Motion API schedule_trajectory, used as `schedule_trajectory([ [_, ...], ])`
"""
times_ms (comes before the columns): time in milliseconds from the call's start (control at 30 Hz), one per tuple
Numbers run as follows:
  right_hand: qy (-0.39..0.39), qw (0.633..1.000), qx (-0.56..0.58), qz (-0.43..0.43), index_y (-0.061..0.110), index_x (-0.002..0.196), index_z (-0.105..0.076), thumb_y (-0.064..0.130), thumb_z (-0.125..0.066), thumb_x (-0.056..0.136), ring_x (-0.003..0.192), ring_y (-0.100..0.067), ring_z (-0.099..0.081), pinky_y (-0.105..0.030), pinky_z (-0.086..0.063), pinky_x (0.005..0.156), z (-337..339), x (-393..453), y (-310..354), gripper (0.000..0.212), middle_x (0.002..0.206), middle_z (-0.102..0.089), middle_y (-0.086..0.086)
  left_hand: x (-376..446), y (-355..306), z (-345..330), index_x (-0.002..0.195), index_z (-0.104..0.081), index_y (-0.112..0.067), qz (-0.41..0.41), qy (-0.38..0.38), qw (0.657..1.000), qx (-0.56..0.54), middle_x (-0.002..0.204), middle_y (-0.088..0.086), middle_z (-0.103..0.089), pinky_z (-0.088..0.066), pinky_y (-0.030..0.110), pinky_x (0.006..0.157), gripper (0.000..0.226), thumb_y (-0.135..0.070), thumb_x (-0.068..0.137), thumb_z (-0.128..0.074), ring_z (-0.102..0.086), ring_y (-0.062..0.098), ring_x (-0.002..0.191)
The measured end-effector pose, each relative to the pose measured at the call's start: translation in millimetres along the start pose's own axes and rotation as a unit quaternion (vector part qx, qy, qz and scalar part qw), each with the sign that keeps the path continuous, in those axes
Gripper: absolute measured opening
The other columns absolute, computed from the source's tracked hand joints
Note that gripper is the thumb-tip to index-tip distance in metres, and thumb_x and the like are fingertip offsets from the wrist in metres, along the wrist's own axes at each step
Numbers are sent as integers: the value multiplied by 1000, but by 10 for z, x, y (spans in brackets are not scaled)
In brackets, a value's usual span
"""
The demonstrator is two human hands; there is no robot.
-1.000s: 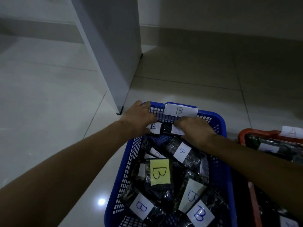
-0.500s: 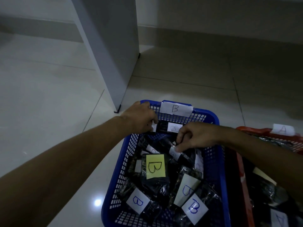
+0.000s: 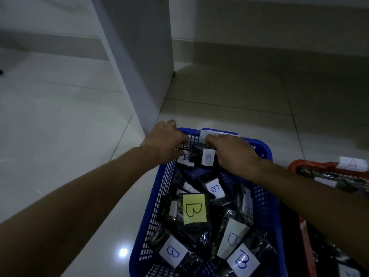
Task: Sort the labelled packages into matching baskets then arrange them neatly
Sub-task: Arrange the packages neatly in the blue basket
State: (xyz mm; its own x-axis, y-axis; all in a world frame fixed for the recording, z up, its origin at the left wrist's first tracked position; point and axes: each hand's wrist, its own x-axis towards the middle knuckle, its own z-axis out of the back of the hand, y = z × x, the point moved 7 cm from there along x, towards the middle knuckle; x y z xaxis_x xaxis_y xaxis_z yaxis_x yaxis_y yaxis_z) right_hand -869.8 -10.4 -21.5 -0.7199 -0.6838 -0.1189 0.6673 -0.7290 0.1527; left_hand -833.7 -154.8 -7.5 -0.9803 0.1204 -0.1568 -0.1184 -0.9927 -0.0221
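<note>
A blue mesh basket (image 3: 265, 198) tagged B sits on the floor in front of me, full of black packages with B labels, one of them yellow (image 3: 194, 211). At its far end my left hand (image 3: 165, 142) holds a black package with a white B label (image 3: 184, 158) upright against the wall. Beside it my right hand (image 3: 231, 152) grips another upright black package labelled B (image 3: 207, 156). The fingertips of both hands are hidden behind the packages. A red basket (image 3: 311, 163) tagged A holds more packages at the right edge.
A white cabinet panel (image 3: 139, 62) stands on the tiled floor just beyond the blue basket's far left corner. Pale floor tiles (image 3: 60, 136) spread to the left, and a wall skirting (image 3: 279, 50) runs across the back.
My right hand lifted a B package from the middle of the basket and brought it to the far end beside the one my left hand holds. The view shifted slightly.
</note>
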Motion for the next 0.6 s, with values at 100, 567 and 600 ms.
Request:
schedule_trajectory([
  [100, 8, 998, -61, -8, 23, 131, -48, 0, -63, 86, 113, -24, -56, -39, -53, 79, -89, -105, -107, 53, 127, -57, -2, 14, -118, -96, 128, -55, -33, -32, 34, 999, 6, 126, 4, -46, -35, 36, 97, 45, -45, 85, -63, -41, 22, 115],
  [567, 43, 997, -49, 33, 23, 130, -53, 27, -60, 94, 108, -24, -55, -44, -53, 85, -178, -256, -35, 37, 119, -55, -2, 88, -205, -250, 128, -57, -30, -93, 40, 995, 14, 128, -3, -57, -31, 36, 97, 41, -42, 88, -61, -38, 18, 121],
  [600, 47, 998, -42, 23, 23, 126, -54, 34, -61, 93, 107, -24, -56, -42, -54, 83, -184, -277, -24, 36, 117, -58, -2, 81, -178, -228, 126, -57, -30, -86, 31, 996, 4, 126, 0, -57, -32, 36, 96, 40, -41, 88, -61, -40, 20, 119],
])
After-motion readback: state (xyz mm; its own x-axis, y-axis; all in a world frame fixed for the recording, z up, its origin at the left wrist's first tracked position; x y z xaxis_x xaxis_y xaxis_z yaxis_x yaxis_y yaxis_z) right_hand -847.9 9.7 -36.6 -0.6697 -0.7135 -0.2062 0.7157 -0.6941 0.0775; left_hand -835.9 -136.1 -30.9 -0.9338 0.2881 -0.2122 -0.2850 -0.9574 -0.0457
